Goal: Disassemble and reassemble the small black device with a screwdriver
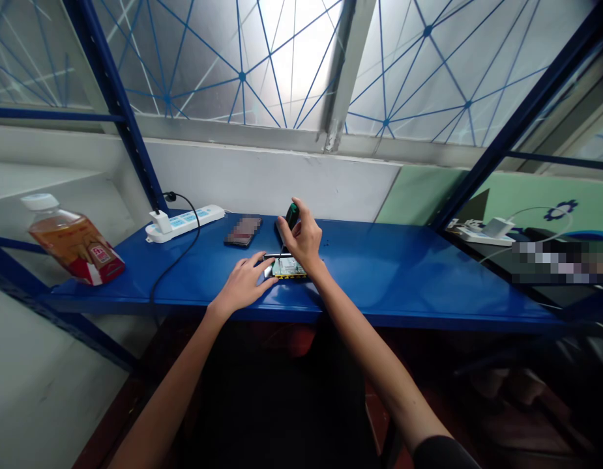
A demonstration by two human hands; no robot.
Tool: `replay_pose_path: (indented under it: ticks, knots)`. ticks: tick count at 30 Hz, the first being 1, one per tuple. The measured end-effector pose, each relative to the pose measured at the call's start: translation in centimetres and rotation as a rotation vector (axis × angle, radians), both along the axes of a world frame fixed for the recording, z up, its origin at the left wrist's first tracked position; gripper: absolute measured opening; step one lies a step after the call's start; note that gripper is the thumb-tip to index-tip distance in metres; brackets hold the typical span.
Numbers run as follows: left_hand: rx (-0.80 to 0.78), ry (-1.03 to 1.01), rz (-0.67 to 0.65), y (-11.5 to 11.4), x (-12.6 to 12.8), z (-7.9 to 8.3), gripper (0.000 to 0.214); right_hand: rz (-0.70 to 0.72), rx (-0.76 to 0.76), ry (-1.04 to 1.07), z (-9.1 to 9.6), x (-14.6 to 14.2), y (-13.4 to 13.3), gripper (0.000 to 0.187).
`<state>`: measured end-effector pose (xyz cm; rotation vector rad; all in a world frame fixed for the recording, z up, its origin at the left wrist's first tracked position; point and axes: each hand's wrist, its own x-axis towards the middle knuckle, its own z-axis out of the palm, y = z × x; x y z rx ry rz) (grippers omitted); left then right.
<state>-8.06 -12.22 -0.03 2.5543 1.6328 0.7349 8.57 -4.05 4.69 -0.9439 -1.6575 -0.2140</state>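
Pinning the board point(287, 268) flat with my open left hand point(243, 281) so it can't slide, I grip the screwdriver point(292, 212) upright in my right hand point(301, 242), tip down on it.

Glossy blue metal shelf point(403, 273)

It looks like a small electronics repair workshop. A glossy blue metal rack shelf point(403, 273) serves as bench; a white plastic power strip point(184, 223) lies beyond the left hand point(242, 281).
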Motion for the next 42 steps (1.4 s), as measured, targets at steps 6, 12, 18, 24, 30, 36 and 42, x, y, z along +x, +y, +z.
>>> replay_pose_path:
  ticks: [6,12,18,24,30,36,42]
  knots:
    - [0.01,0.01,-0.001,0.05,0.0,0.06,0.05,0.036,-0.01,-0.026,0.05,0.03,-0.22,0.051]
    - [0.026,0.015,-0.005,0.02,0.08,0.21,0.049,-0.006,0.007,-0.062,-0.08,-0.14,-0.14,0.054]
    - [0.018,0.034,-0.001,0.02,0.12,0.31,0.049,-0.008,0.006,-0.073,-0.03,0.03,-0.19,0.05]
    - [0.036,0.02,-0.005,0.06,0.13,0.13,0.047,-0.005,0.031,-0.073,-0.18,-0.19,0.01,0.054]
    - [0.023,0.037,-0.006,0.02,0.12,0.12,0.049,-0.036,0.002,-0.108,-0.32,-0.12,0.1,0.054]
    - [0.029,0.03,-0.004,0.02,0.08,0.14,0.049,-0.046,-0.015,-0.099,-0.1,-0.09,0.0,0.061]
    - [0.019,0.042,-0.008,0.14,-0.03,0.01,0.05,-0.024,-0.029,-0.093,0.04,-0.16,-0.21,0.056]
